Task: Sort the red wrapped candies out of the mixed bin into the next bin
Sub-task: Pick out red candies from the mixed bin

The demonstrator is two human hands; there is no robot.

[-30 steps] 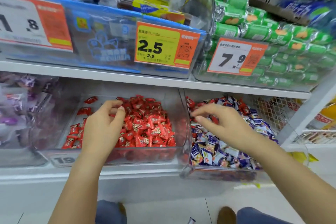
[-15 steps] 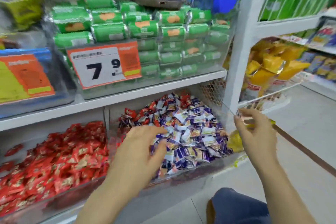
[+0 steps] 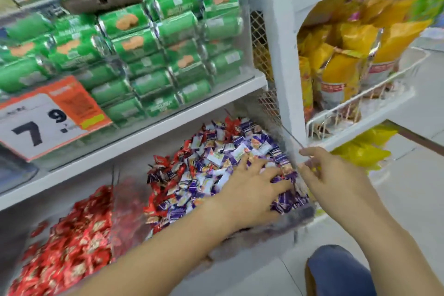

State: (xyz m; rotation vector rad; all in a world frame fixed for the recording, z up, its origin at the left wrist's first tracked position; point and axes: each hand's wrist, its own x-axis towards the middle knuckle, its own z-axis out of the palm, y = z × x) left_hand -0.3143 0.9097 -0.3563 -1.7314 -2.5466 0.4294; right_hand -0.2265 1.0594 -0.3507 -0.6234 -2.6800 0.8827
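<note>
The clear mixed bin [image 3: 283, 221] on the lower shelf holds purple-and-white candies [image 3: 216, 158], with red wrapped candies [image 3: 168, 170] mostly along its left side and back. My left hand [image 3: 254, 187] lies inside it, fingers spread flat on the purple candies at the right. My right hand [image 3: 329, 175] is at the bin's right wall, thumb and curled fingers pinching its top edge. To the left, the neighbouring bin [image 3: 127, 202] is filled with red candies [image 3: 69, 243]. The picture is motion-blurred.
Above is a white shelf [image 3: 168, 127] with green biscuit packs [image 3: 149, 45] and a 7.9 price tag [image 3: 43, 122]. A white upright post [image 3: 283, 55] stands just right of the bin. Yellow snack bags [image 3: 343, 60] sit in a wire basket beyond it. My knee [image 3: 336, 269] is below.
The view has swung to the right. My left hand left the red bin and came down onto the mixed bin's candies. My right hand moved out of the mixed bin to its right wall.
</note>
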